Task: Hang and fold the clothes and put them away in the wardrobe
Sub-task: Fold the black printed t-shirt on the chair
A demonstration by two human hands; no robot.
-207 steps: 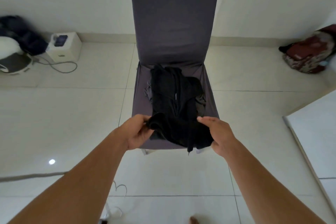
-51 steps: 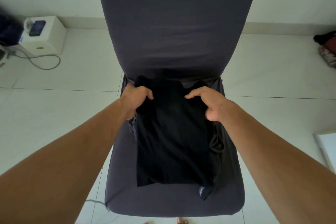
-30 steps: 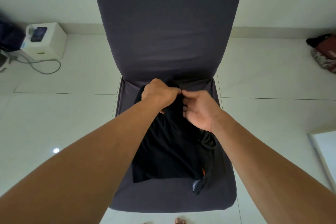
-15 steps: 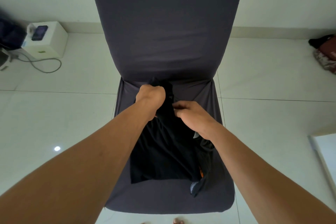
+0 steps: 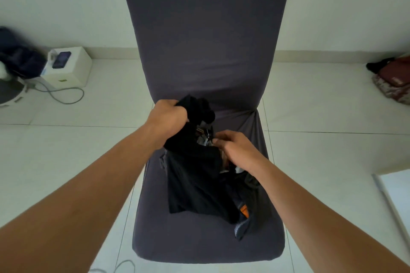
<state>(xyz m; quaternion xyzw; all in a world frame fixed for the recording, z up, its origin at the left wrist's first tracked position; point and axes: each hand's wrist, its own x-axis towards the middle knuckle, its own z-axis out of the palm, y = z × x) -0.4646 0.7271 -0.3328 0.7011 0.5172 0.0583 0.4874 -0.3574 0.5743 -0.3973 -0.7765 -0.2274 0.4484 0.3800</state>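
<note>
A black garment [image 5: 195, 182] lies on the seat of a chair with a dark grey cover [image 5: 206, 244]. My left hand [image 5: 169, 117] is closed on the garment's top edge and holds it lifted off the seat near the backrest. My right hand [image 5: 230, 142] reaches under the raised flap, fingers pinched on something small and metallic at the opening; what it is I cannot make out. A second dark piece with an orange tag [image 5: 244, 215] sticks out at the garment's lower right.
A white box [image 5: 71, 71] with a phone on top and a cable stands on the tiled floor at the left, beside dark bags [image 5: 17, 57]. A reddish bag [image 5: 392, 80] lies at the right wall. A white panel edge [image 5: 390, 201] shows at the lower right.
My left hand has lifted the garment's top edge higher, opening the fold. My right hand has moved in under the raised flap.
</note>
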